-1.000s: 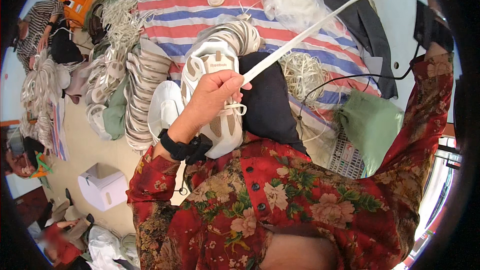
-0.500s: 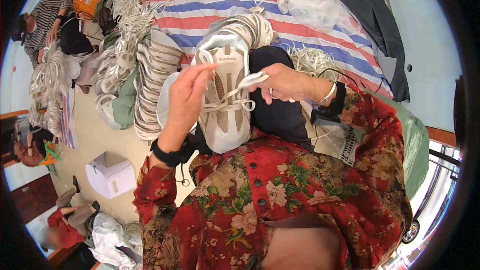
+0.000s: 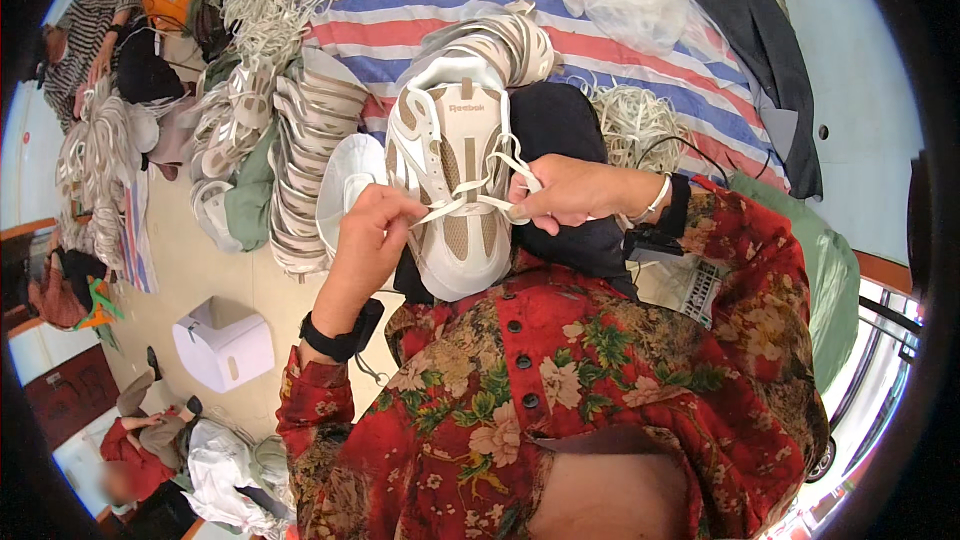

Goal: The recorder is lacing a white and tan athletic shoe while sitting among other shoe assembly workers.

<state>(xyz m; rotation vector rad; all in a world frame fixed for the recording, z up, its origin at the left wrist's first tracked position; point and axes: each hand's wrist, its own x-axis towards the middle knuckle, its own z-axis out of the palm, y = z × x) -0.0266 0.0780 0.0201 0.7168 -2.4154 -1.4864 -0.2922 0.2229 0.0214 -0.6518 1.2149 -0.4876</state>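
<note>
A white and beige sneaker (image 3: pixel 452 190) lies on my lap over a black cloth (image 3: pixel 560 130), toe toward me. My left hand (image 3: pixel 375 230) pinches the white lace (image 3: pixel 455 208) at the shoe's left side. At the right side, my right hand (image 3: pixel 560 195) grips the other stretch of the same lace. The lace runs taut across the shoe's eyelets between the two hands. A black band sits on my left wrist, a thin bracelet on my right.
Stacks of white shoe uppers (image 3: pixel 300 140) and bundles of white laces (image 3: pixel 265 5) lie at left on a striped sheet (image 3: pixel 640 60). A white box (image 3: pixel 225 340) stands on the floor at lower left. Other people sit at far left (image 3: pixel 90 40) and lower left (image 3: pixel 140 440).
My right hand came down from far right, where it held the lace stretched long, and now grips it close against the shoe. The left hand shifted from the shoe's top to its left side.
</note>
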